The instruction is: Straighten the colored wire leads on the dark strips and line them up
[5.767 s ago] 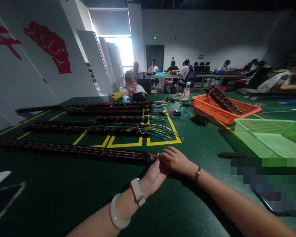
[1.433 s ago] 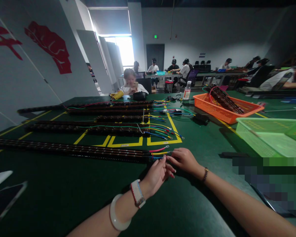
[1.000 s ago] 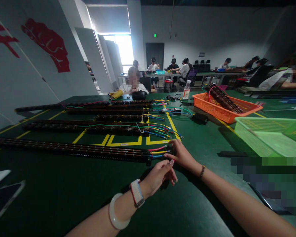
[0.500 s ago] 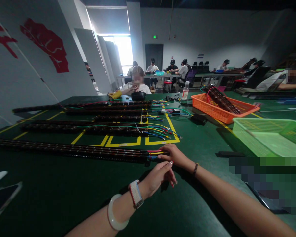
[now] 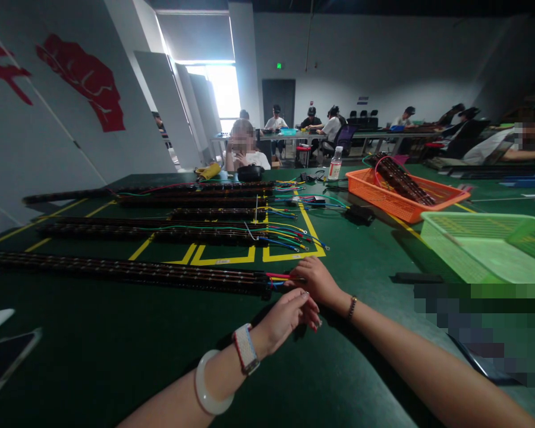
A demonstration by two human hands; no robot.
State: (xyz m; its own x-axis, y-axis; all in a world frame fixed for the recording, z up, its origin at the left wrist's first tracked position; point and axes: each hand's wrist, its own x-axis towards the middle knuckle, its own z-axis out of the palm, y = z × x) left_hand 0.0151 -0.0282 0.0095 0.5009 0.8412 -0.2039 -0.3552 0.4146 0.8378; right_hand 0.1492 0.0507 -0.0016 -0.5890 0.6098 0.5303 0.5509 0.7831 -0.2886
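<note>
Several wires [image 5: 280,276], red, yellow and blue among them, stick out of the long bundle [image 5: 160,273] nearest the hands on the surface [image 5: 116,356]. I have the right hand [image 5: 315,282] closed around their ends and the left hand [image 5: 289,318] just beside it, loosely curled, fingers apart. Through the head camera I also see an orange basket [image 5: 383,199] and a green basket [image 5: 455,249].

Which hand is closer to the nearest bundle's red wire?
Right. The right hand is at the red wire; the left hand is apart from it, nearer the camera.
</note>
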